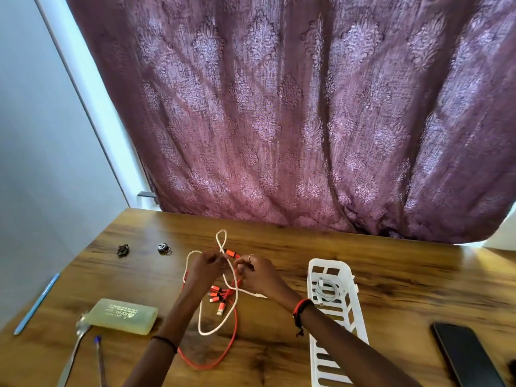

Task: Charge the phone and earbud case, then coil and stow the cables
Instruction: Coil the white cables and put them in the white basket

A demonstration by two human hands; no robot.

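Note:
My left hand (pixel 203 268) and my right hand (pixel 258 275) meet over the middle of the wooden table, both pinching a white cable (pixel 220 326) that loops above and below them. A red multi-head cable (pixel 220 358) lies tangled with it, its orange plugs (pixel 219 298) bunched beneath my hands. A dark phone (pixel 469 356) lies flat at the right front. A white slotted basket (pixel 332 317) stands right of my hands and holds a coiled white cable (pixel 328 293). I see no earbud case that I can name.
A pale translucent case (pixel 122 315) with print lies at the left front. A spoon (pixel 74 356), a pen (pixel 100 361) and a blue pen (pixel 36 304) lie near the left edge. Two small dark objects (pixel 143 248) sit farther back. A purple curtain (pixel 293 107) hangs behind the table.

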